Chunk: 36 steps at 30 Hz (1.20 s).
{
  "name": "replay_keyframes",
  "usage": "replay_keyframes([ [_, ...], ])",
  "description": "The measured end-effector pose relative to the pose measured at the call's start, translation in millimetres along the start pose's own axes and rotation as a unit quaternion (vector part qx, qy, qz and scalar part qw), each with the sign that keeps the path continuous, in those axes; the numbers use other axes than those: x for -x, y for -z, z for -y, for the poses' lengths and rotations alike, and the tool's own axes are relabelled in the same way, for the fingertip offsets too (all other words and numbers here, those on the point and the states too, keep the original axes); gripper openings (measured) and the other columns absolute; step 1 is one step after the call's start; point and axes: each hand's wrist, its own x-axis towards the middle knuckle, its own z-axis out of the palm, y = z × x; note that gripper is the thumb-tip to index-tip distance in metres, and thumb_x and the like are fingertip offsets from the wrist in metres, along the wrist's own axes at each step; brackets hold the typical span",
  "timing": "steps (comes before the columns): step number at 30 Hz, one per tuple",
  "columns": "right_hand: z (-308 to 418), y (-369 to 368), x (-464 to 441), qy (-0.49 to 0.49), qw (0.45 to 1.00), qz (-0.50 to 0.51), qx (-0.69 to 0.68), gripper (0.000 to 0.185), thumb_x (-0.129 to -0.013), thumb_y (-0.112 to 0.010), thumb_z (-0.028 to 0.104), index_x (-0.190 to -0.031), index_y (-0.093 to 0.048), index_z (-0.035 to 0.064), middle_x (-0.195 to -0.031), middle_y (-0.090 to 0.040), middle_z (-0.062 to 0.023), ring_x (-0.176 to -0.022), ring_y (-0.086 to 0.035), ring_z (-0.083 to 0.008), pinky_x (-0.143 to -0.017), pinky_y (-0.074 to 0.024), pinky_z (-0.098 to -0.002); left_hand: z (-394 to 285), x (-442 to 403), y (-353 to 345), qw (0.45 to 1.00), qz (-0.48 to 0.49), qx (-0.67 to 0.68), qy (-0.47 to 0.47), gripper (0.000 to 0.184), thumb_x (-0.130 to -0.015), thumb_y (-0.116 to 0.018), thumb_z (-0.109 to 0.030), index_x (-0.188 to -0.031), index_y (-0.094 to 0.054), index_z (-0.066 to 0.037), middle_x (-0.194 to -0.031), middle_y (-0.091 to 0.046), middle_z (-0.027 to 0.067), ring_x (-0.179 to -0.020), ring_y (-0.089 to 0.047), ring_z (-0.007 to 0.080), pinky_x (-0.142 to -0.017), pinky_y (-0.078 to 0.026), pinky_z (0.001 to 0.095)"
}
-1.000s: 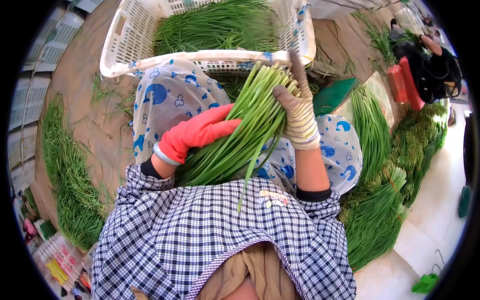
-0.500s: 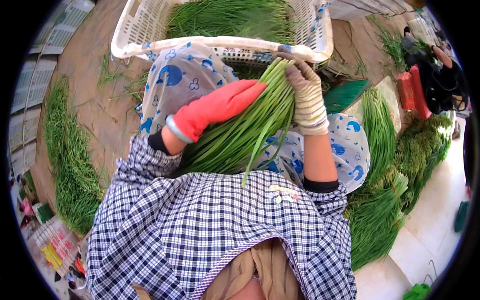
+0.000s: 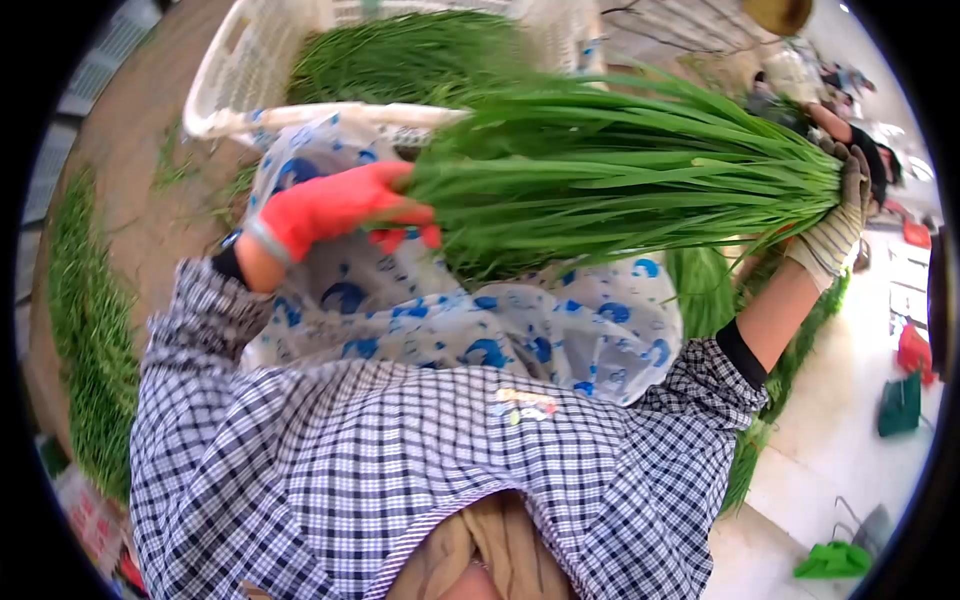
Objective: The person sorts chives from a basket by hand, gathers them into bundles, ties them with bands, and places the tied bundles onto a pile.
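Note:
A large bunch of Chinese chives (image 3: 640,170) stretches sideways above my lap, its loose leaf tips pointing left. My right hand (image 3: 845,215), in a striped knit glove with grey fingers, is closed around the stem end at the right. My left hand (image 3: 345,210), in a red rubber glove, is beside the leaf tips with its fingers apart; whether it touches them is hard to tell through the blur. Beneath lies a clear plastic apron (image 3: 480,325) with blue prints, covering my legs.
A white plastic crate (image 3: 225,80) holding more chives (image 3: 390,55) stands in front. Loose greens (image 3: 95,340) are heaped along the left floor. More chives (image 3: 700,290) lie at my right, near a green plastic item (image 3: 835,560). Another person (image 3: 865,150) works at the upper right.
The chives have swung from my lap out to the right, turned with their stems rightward, in my right hand. My left hand has come off the bunch and shifted left.

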Motion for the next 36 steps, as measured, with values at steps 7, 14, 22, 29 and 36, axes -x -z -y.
replay_keyframes([
  [7,32,29,-15,0.036,0.989,-0.086,0.114,0.016,-0.091,-0.062,0.005,-0.105,-0.061,-0.0015,-0.097,-0.068,-0.0193,-0.094,-0.066,-0.033,-0.088,-0.0563,-0.0498,4,0,-10,0.987,-0.145,0.047,-0.06,0.044,-0.097,-0.056,-0.023,-0.138,-0.052,-0.008,-0.107,-0.068,0.0037,-0.085,-0.063,0.0081,-0.076,-0.049,0.0215],
  [14,40,-27,-7,0.044,0.994,-0.029,0.099,0.019,-0.085,-0.068,0.002,-0.102,-0.064,-0.0028,-0.093,-0.071,-0.0168,-0.083,-0.069,-0.025,-0.076,-0.059,-0.0342,-62,-29,-48,0.956,-0.209,-0.003,-0.204,0.029,-0.092,-0.066,-0.023,-0.112,-0.069,-0.003,-0.096,-0.07,0.0037,-0.084,-0.062,0.009,-0.077,-0.05,0.0247],
  [22,20,-100,32,0.014,0.988,0.051,0.146,0.02,-0.085,-0.068,0.001,-0.104,-0.065,-0.0028,-0.087,-0.07,-0.0145,-0.077,-0.069,-0.0207,-0.071,-0.0572,-0.0293,-130,-131,-69,0.655,-0.354,-0.373,-0.553,0.014,-0.086,-0.068,-0.014,-0.099,-0.07,-0.007,-0.08,-0.068,0.0104,-0.063,-0.062,0.0217,-0.06,-0.048,0.0292],
  [29,0,-112,61,-0.044,0.988,0.069,0.127,0.016,-0.086,-0.068,0.002,-0.103,-0.068,0.0016,-0.089,-0.067,-0.0041,-0.078,-0.065,-0.011,-0.071,-0.0535,-0.0241,-152,-106,-54,0.774,-0.182,-0.203,-0.571,0.015,-0.092,-0.059,-0.007,-0.105,-0.066,-0.005,-0.101,-0.069,0.003,-0.071,-0.06,0.0062,-0.057,-0.045,0.0216],
  [36,-28,-133,88,-0.132,0.991,0.032,-0.008,0.018,-0.088,-0.071,0.014,-0.102,-0.067,0.0022,-0.085,-0.069,-0.0072,-0.074,-0.068,-0.0153,-0.066,-0.0568,-0.0294,-174,-125,-52,0.773,0.189,0.485,-0.361,0.035,-0.104,-0.038,-0.016,-0.124,-0.049,0.011,-0.122,-0.059,0.0178,-0.116,-0.058,0.0233,-0.093,-0.051,0.0268],
])
